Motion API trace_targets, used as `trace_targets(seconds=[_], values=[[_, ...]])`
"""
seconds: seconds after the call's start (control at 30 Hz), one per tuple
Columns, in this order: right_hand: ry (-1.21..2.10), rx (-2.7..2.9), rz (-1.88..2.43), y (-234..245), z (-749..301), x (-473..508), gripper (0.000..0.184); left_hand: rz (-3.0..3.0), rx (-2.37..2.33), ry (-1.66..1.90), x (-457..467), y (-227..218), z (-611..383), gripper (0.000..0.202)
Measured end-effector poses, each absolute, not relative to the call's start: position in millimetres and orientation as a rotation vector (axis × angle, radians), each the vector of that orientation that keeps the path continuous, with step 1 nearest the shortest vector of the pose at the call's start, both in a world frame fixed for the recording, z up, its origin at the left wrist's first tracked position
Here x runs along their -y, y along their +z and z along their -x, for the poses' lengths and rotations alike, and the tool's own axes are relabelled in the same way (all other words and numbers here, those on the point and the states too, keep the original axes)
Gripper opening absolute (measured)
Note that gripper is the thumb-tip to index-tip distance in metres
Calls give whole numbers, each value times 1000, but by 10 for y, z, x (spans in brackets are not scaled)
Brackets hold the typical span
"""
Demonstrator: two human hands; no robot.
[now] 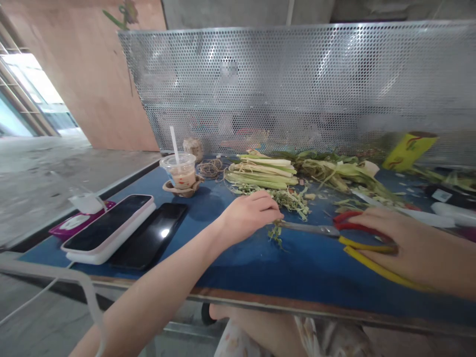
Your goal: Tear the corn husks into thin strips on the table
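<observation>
Over the blue tabletop, my left hand (253, 214) has its fingers closed on a small green sprig (275, 235), whose leafy end hangs below the fingertips. My right hand (416, 248) is wrapped round scissors (329, 230) with red and yellow handles. The blades point left and reach the sprig at my left fingertips; they look nearly together. Just behind my left hand lies a heap of leafy sprigs (293, 201). Beyond it is a stack of pale green stalks (262, 171).
A cup with a straw (180, 171) stands in a cardboard holder at the back left. Two phones, one black (150, 235) and one on a white block (111, 225), lie at left. Wilted leaves (342, 173), a yellow roll (409, 151) and a knife (420, 216) are at right. A perforated metal panel (282, 84) closes the back.
</observation>
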State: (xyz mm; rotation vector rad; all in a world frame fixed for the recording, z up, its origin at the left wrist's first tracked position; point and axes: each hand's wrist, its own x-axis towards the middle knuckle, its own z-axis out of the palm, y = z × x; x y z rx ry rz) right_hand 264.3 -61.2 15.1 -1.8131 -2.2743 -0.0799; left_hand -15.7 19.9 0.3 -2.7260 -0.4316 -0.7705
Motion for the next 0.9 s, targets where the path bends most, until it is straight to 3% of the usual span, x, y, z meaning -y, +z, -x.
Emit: trace_targets(seconds=[0.43, 0.9], values=[[53, 2337, 1807, 123, -2648, 598, 40, 2841, 708, -739, -181, 13, 132, 22], [-61, 2305, 1794, 115, -2750, 611, 43, 2892, 965, -650, -174, 11, 122, 20]])
